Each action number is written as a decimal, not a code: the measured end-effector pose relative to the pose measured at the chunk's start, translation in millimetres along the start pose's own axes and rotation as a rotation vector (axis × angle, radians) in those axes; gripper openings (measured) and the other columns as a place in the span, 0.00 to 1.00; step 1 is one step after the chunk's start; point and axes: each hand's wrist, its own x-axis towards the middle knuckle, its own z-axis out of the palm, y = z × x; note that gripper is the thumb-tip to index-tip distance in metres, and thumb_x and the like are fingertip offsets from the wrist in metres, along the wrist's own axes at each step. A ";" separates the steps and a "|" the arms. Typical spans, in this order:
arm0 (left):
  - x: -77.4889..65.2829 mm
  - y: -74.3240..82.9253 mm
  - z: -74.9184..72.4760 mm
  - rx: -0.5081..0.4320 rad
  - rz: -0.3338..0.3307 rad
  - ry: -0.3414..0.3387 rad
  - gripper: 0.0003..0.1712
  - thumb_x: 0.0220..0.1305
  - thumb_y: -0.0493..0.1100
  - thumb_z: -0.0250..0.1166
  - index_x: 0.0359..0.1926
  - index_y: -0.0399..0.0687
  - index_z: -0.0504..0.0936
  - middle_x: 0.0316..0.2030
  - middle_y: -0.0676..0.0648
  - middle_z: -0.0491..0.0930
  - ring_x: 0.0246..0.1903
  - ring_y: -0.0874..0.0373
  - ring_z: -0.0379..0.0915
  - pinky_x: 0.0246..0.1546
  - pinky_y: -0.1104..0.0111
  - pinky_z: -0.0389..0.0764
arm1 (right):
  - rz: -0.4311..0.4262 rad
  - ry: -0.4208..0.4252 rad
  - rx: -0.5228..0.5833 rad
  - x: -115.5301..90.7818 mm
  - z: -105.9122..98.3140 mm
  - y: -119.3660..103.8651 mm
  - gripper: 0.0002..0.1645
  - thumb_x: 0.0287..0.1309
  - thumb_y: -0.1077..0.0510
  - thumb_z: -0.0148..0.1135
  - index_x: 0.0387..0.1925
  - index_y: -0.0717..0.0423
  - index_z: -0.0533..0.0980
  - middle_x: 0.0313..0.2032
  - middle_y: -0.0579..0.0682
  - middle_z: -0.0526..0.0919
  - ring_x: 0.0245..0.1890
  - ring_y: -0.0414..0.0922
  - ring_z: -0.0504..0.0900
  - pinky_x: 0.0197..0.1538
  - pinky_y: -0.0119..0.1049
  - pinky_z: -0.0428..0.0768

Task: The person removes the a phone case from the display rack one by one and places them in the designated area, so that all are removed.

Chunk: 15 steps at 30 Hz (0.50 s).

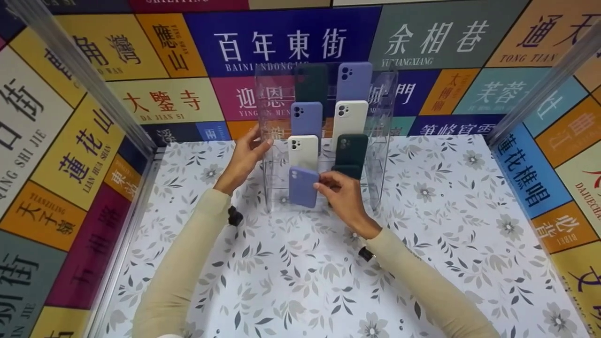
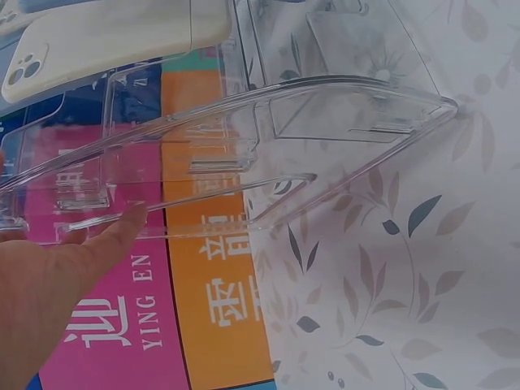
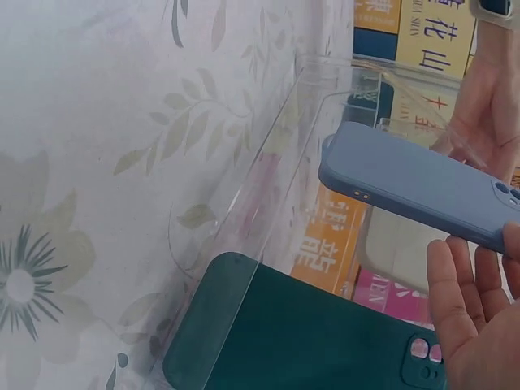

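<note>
A clear tiered display stand (image 1: pixel 386 136) holds phone cases in two columns. My right hand (image 1: pixel 345 195) pinches a lavender phone case (image 1: pixel 303 188) by its right edge, at the front of the left column. In the right wrist view that case (image 3: pixel 414 175) looks blue-grey, its camera holes towards my fingers. My left hand (image 1: pixel 246 157) holds the stand's left side towards the back; the left wrist view shows one finger along the clear panel (image 2: pixel 357 84). Behind the held case stands a white case (image 1: pixel 303 152), and beside it, in the right column, a dark green case (image 1: pixel 352 149).
Higher up are another dark green case (image 1: pixel 311 82), lavender cases (image 1: pixel 354 82) and a second white case (image 1: pixel 350 119). The stand sits on a flower-patterned tabletop (image 1: pixel 300 272). Panels with printed characters (image 1: pixel 281 37) rise behind and at both sides, with metal posts (image 1: pixel 540 65) at the corners.
</note>
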 end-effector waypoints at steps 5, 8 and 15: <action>-0.5 -0.4 -0.9 0.000 0.007 0.002 0.42 0.82 0.45 0.66 0.88 0.46 0.60 0.77 0.38 0.71 0.72 0.42 0.74 0.70 0.45 0.79 | 0.003 -0.048 0.014 -7.0 -3.2 -4.0 0.09 0.68 0.64 0.77 0.48 0.59 0.91 0.41 0.52 0.93 0.38 0.49 0.90 0.44 0.30 0.87; -0.7 0.0 -0.7 0.005 0.007 0.001 0.41 0.82 0.45 0.66 0.88 0.47 0.61 0.76 0.38 0.72 0.72 0.42 0.74 0.70 0.45 0.79 | 0.000 -0.070 0.012 -11.9 -3.7 -5.0 0.09 0.69 0.63 0.77 0.49 0.59 0.91 0.42 0.52 0.93 0.40 0.48 0.91 0.46 0.31 0.88; -1.1 -0.2 1.7 -0.007 0.008 0.009 0.40 0.82 0.44 0.66 0.87 0.50 0.62 0.76 0.39 0.73 0.71 0.43 0.75 0.71 0.43 0.78 | -0.013 -0.095 0.011 -24.7 2.4 0.7 0.10 0.66 0.65 0.78 0.48 0.60 0.91 0.42 0.53 0.93 0.40 0.49 0.91 0.45 0.34 0.89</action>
